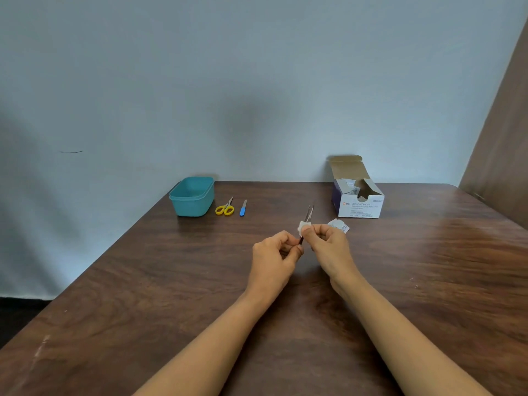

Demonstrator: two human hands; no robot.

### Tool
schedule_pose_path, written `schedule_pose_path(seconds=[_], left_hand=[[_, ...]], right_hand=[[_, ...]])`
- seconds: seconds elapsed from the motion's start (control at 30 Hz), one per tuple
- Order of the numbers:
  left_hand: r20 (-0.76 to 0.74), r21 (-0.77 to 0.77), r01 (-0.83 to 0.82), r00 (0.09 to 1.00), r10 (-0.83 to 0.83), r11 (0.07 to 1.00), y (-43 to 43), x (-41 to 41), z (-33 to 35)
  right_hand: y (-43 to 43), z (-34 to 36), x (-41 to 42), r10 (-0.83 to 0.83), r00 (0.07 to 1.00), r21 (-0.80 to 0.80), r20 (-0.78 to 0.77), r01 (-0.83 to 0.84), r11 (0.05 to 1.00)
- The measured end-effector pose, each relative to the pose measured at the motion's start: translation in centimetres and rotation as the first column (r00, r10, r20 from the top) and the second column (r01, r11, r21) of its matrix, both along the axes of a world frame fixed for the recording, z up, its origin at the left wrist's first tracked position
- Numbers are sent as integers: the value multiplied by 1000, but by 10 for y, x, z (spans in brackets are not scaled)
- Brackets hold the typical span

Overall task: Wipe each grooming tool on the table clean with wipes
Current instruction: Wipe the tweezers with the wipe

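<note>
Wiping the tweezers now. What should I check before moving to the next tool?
1. Left hand grips tweezers at the lower end: ok.
2. Right hand pinches wipe around the tweezers: ok.
3. Tweezers fully clean: cannot tell.
4. Yellow scissors and blue nail file lie unobstructed beside the teal container: ok.
5. Alcohol swabs box open for a fresh wipe: ok.
</note>
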State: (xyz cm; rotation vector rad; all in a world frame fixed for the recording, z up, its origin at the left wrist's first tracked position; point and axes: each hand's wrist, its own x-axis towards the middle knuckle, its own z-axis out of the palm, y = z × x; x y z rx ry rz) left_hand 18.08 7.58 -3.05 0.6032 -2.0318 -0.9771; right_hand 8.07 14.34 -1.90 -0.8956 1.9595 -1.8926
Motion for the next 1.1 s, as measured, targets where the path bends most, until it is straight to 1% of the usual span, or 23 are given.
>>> schedule_pose_path(seconds=[0.27,0.37,0.47,0.53,0.7,0.8,0.87,0.97,1.1], left_hand=[[14,-22,39,999,-38,999,3,0,2],[32,-23,43,999,-42,999,6,0,2],[60,-41,61,996,-58,997,8,-2,1],[58,-42,65,996,-63,997,9,-2,1],[42,-36,68,997,-67,997,10,-3,2],[46,-32,65,997,-64,997,9,-3,1],[36,-19,63,997,-63,998,10,-3,1],[42,-18,63,997,-63,998,11,-3,1],[42,-4,57,997,-57,998,9,-3,2]], right_hand=[[-4,-4,-4,-109,978,1,-176,111,994],[-4,-2,-8,-168,966,-31,-194,166,986],[-1,2,-14,-212,961,-68,-178,203,977],[0,4,-17,-208,969,-86,-135,198,976],[1,6,-20,-144,986,-162,87,157,974],[3,10,-20,-121,962,-169,245,166,972],[5,14,-21,-131,937,-172,323,194,966],[9,16,-24,-157,911,-180,381,240,954],[9,16,-23,-159,908,-183,388,245,952]])
